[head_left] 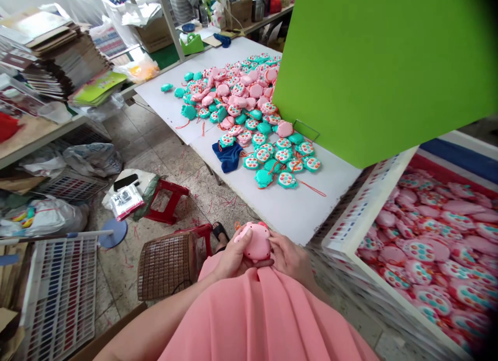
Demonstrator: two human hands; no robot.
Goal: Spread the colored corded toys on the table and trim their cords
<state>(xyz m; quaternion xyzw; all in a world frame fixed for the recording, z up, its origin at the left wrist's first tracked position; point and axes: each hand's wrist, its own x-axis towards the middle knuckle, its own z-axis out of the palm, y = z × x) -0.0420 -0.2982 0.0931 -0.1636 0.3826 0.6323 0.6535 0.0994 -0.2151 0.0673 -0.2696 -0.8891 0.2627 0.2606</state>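
Observation:
Close to my body I hold a pink turtle-shaped plastic toy (258, 243), its plain back with small dark holes facing up. My left hand (234, 254) wraps around its left side, thumb on top. The fingers of my right hand (288, 254) grip its right edge, and those underneath are partly hidden. A bit of orange cord shows at its upper left. Ahead on the white table (288, 216) lies a heap of similar pink toys (238, 88) and teal toys (264, 178), many showing colored buttons, several with orange cords.
A crate of pink toys (420, 249) stands at the right under a large green board (381, 70). A dark blue cloth (227, 156) lies at the table's near edge. On the floor are a woven-topped seat (167, 265) and a red stool (169, 201). Another person (182, 5) is at the back.

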